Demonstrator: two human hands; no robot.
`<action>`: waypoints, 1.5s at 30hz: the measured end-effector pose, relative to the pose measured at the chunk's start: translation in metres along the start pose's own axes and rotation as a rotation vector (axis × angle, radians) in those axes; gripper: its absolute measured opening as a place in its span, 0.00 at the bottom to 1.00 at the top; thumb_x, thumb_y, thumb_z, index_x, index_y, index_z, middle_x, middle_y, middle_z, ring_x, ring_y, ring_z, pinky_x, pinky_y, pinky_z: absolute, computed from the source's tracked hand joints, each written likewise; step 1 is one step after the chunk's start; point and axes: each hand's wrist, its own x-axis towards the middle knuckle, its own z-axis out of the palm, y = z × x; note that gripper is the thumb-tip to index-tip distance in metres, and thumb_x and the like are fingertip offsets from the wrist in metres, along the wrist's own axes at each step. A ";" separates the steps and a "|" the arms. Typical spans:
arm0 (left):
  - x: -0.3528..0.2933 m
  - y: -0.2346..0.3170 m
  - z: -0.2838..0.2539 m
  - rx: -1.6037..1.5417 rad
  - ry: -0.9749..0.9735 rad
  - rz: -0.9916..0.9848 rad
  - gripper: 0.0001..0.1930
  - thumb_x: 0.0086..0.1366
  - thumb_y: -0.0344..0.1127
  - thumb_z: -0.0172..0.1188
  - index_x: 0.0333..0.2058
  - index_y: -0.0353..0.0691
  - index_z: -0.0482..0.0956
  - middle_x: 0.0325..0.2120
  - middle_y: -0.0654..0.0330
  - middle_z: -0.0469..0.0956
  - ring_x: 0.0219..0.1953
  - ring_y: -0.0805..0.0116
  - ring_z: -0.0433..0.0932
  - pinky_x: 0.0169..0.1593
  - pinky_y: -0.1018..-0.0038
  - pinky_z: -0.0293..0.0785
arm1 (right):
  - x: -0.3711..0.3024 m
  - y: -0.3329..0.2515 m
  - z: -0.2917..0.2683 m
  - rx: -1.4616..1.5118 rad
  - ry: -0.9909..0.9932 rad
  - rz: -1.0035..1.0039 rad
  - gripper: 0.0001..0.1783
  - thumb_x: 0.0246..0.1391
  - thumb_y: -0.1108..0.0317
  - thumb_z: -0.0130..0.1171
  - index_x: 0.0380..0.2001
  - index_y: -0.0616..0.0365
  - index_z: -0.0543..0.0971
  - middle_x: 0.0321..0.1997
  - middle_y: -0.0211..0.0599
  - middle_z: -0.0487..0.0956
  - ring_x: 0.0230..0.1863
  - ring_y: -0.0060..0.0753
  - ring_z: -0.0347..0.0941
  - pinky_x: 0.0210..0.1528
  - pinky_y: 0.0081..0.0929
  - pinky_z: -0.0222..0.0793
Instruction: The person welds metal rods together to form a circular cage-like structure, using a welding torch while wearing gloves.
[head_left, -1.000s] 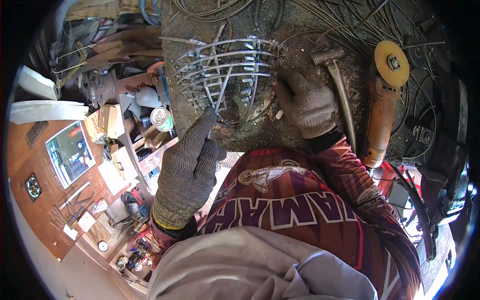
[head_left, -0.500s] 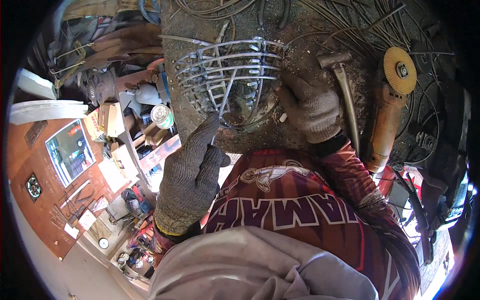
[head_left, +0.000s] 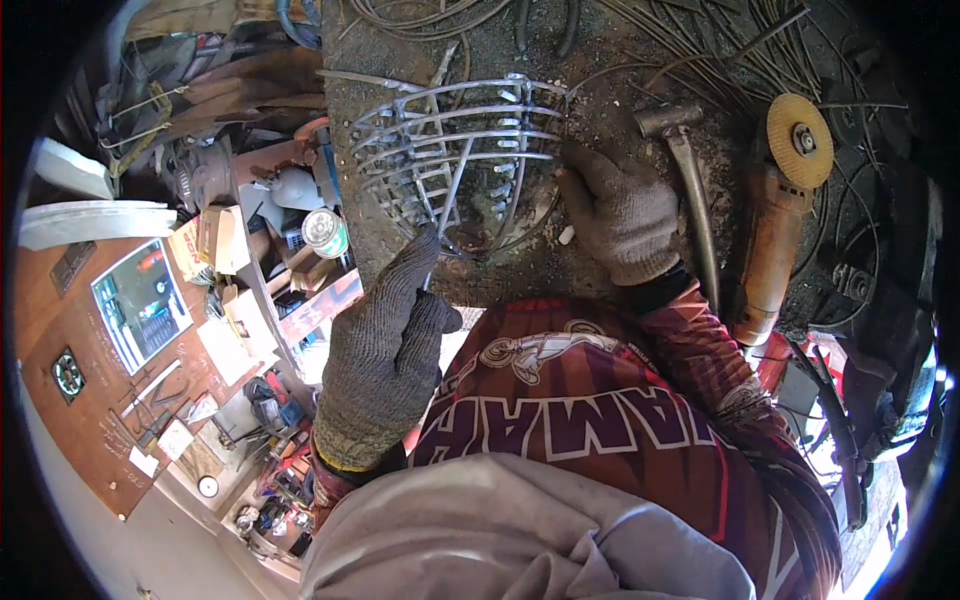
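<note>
A cage-like frame of bent metal rods lies on the dark, gritty bench. My gloved left hand is closed round a thin metal rod, which slants up across the frame's near side; the rod's lower end is hidden in the glove. At the frame's right end, my gloved right hand rests low over the bench. Its fingers stretch toward the frame, slightly apart, with nothing visible in them, though their undersides are hidden. A small white piece lies beside that hand.
Right of my right hand lie a hammer and an angle grinder with a yellowish disc. Loose rods spread at the far right, coiled wire at the far edge. Left of the bench, a shelf holds a round can and boxes.
My right hand has shifted very slightly, its fingers moving a little at the frame's right end. My left hand, the rod and the frame stay almost still.
</note>
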 end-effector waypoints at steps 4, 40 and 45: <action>0.000 -0.003 0.001 0.004 0.004 0.025 0.24 0.73 0.28 0.53 0.67 0.39 0.69 0.29 0.57 0.84 0.16 0.81 0.70 0.22 0.79 0.68 | -0.001 0.001 0.002 -0.031 0.016 -0.026 0.14 0.56 0.62 0.68 0.45 0.53 0.86 0.35 0.44 0.85 0.33 0.49 0.83 0.35 0.41 0.79; 0.000 -0.008 -0.001 0.033 -0.020 0.076 0.25 0.72 0.26 0.52 0.67 0.37 0.68 0.32 0.52 0.82 0.24 0.68 0.76 0.31 0.71 0.74 | 0.001 -0.001 0.000 0.082 0.011 -0.033 0.14 0.52 0.68 0.69 0.44 0.57 0.86 0.34 0.44 0.83 0.35 0.48 0.82 0.37 0.40 0.78; 0.000 -0.011 -0.001 0.046 -0.014 0.095 0.24 0.72 0.27 0.52 0.67 0.38 0.69 0.30 0.53 0.83 0.23 0.70 0.77 0.30 0.71 0.74 | 0.000 -0.001 -0.001 0.030 -0.017 -0.013 0.15 0.52 0.70 0.68 0.44 0.56 0.86 0.36 0.44 0.84 0.36 0.49 0.82 0.38 0.40 0.78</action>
